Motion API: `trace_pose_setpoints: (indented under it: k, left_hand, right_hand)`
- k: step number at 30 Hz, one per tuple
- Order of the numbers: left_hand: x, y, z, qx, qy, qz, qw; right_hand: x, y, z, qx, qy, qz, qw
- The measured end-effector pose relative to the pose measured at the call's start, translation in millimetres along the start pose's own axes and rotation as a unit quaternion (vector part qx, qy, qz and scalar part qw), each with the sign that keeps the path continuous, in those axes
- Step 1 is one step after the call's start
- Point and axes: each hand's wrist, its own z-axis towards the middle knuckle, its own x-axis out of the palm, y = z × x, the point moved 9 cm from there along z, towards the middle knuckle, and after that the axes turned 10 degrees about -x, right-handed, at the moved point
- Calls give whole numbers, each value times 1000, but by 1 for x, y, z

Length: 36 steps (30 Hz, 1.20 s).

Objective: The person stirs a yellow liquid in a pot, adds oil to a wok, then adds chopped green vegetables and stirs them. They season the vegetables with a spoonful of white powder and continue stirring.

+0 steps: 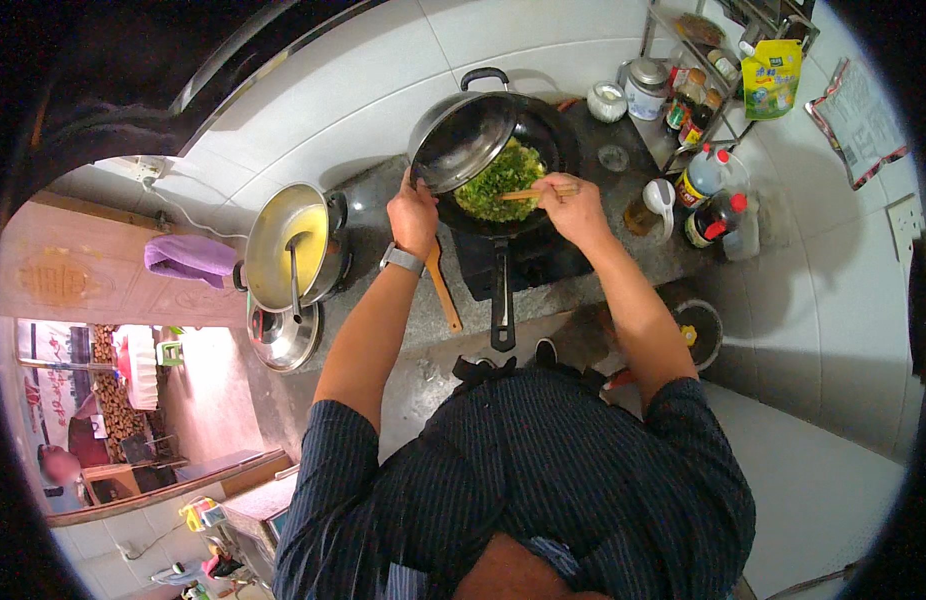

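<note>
My left hand grips the near rim of a metal pan with a loop handle, tilted over the left side of a black wok. Chopped greens mixed with paler food lie in the wok. My right hand holds wooden chopsticks, their tips in the greens. The wok's long black handle points towards me. A wooden spatula rests on the counter beside my left wrist.
Left of my left arm stand a two-handled steel pot of yellow liquid with a ladle and a metal lid. Sauce bottles, a lidded container and a jar stand to the right. A person is at far left.
</note>
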Motion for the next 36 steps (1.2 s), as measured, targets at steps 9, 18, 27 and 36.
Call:
trace_pose_setpoints:
  k: [9,18,27,36]
  left_hand:
    - [-10,-14,-9,9,-7,6,1000]
    - [-8,25,-13,-106,7,-52,993]
    - [-9,25,-27,-106,21,-58,992]
    - [-30,74,-53,-255,96,-261,926]
  right_hand:
    - [-11,-20,12,111,-176,227,952]
    - [-12,20,6,-7,-36,-41,998]
    - [-44,73,24,-139,-180,-3,974]
    - [-39,93,-4,-140,-128,-31,981]
